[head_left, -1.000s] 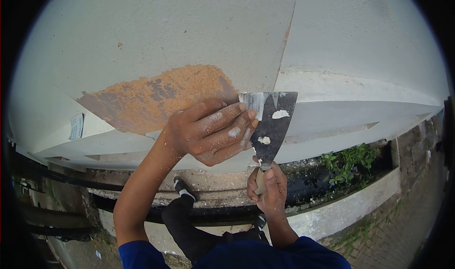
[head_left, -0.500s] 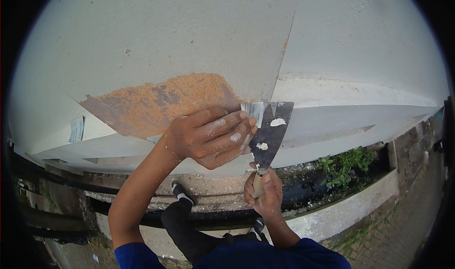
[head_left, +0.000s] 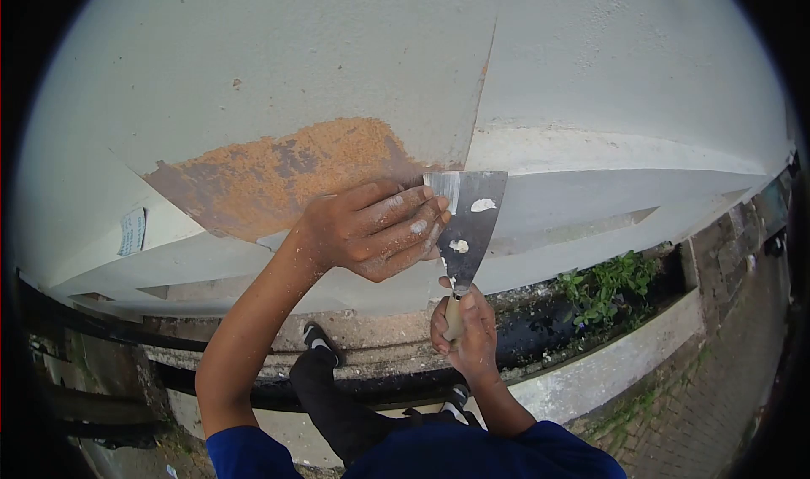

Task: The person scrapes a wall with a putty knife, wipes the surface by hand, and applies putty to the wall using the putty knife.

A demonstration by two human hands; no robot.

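My right hand [head_left: 472, 331] is wrapped round the pale handle of a putty knife [head_left: 477, 226], its wide dark blade pointing up. White filler sits on that blade in two lumps, with a pale streaked smear along its upper left. My left hand [head_left: 375, 230] has its fingers bent and pressed together, their tips at the blade's left side; whatever may be between them is hidden. White dust marks the fingers. Behind this hand, the pale wall [head_left: 295, 57] has a bare orange-brown patch [head_left: 295, 171] of rough surface.
A ledge [head_left: 591, 154] runs along the wall to the right, and a small paper label [head_left: 132, 230] is stuck at the left. Below lie a dark channel [head_left: 540, 336] with a leafy plant [head_left: 616, 289] and a low concrete kerb [head_left: 599, 352]. My shoe [head_left: 319, 341] stands on a narrow step.
Both hands and the putty knife appear slightly higher and farther left, and the view has shifted a little too. The pale streaks on the blade look different. Both grips stay the same.
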